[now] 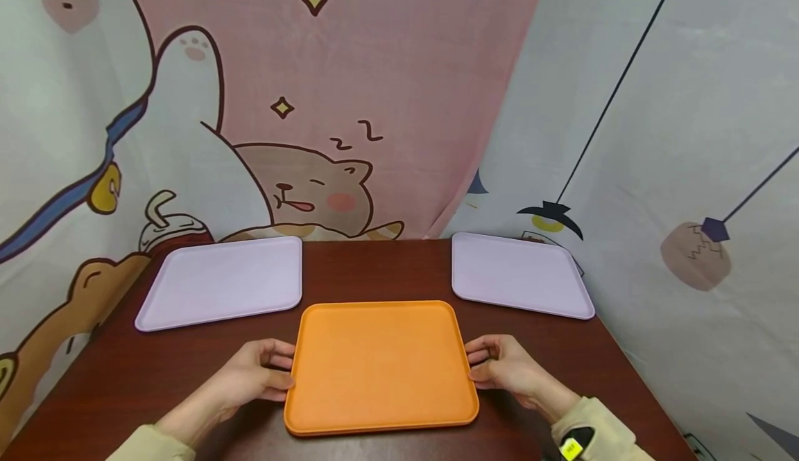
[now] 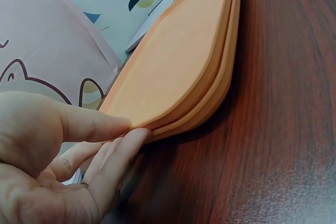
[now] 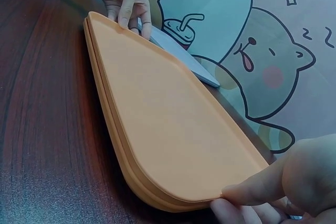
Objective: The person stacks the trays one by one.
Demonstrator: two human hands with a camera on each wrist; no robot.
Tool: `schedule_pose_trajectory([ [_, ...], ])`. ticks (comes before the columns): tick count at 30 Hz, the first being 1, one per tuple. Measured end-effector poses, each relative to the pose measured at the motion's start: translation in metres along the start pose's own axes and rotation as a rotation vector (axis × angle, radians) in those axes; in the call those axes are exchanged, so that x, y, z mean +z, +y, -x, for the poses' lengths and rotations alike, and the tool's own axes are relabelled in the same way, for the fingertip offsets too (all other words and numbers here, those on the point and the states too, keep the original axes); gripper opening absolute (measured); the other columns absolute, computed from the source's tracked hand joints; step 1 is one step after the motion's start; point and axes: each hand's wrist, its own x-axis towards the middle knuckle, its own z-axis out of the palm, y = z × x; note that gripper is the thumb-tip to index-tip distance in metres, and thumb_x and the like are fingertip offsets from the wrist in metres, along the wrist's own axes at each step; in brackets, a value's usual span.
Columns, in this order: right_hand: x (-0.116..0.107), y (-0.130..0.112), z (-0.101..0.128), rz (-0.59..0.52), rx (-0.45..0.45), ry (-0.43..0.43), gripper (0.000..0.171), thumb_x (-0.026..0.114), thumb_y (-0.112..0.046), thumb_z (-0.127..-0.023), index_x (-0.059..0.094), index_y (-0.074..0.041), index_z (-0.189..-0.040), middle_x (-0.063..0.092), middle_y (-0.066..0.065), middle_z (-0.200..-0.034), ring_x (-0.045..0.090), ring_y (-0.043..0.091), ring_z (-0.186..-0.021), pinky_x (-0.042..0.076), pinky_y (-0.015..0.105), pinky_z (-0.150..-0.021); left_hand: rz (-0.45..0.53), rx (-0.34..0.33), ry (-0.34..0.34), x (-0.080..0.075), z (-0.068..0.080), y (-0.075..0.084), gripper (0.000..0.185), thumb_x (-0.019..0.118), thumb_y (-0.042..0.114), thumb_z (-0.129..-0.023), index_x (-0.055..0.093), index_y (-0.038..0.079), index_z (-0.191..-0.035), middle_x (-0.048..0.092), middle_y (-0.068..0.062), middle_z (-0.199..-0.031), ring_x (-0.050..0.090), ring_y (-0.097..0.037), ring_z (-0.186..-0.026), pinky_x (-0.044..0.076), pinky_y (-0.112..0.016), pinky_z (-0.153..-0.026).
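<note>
Two orange trays (image 1: 382, 364) lie nested one on the other at the front middle of the table; both rims show in the wrist views. My left hand (image 1: 257, 372) pinches the left edge. In the left wrist view its thumb (image 2: 100, 125) is on the top rim and a fingertip lies at the seam below. At the opposite edge my right hand (image 1: 505, 367) pinches the rim, its thumb (image 3: 257, 184) on top and its other fingers curled beneath. Whether the fingers also bear on the lower tray, I cannot tell.
A pale purple tray (image 1: 227, 284) lies at the back left of the dark wood table (image 1: 374, 270), another pale purple tray (image 1: 518, 272) at the back right. A cartoon-printed cloth (image 1: 406, 100) hangs behind the table and along both sides.
</note>
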Motion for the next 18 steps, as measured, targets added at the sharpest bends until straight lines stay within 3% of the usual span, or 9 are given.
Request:
schedule_pose_trajectory([
  [18,-0.0040,0.0003,0.0001,-0.019,0.003,-0.039,0.048,0.073,0.008,-0.088,0.056,0.018,-0.132,0.063,0.021,-0.111,0.070,0.026,-0.094,0.063,0.041,-0.081,0.005,-0.001,-0.040,-0.0066,0.0004,-0.0006,0.056,0.076,-0.005,-0.091,0.049,-0.019,-0.137,0.062,-0.023,-0.118,0.070,-0.028,-0.093,0.064,-0.048,-0.079],
])
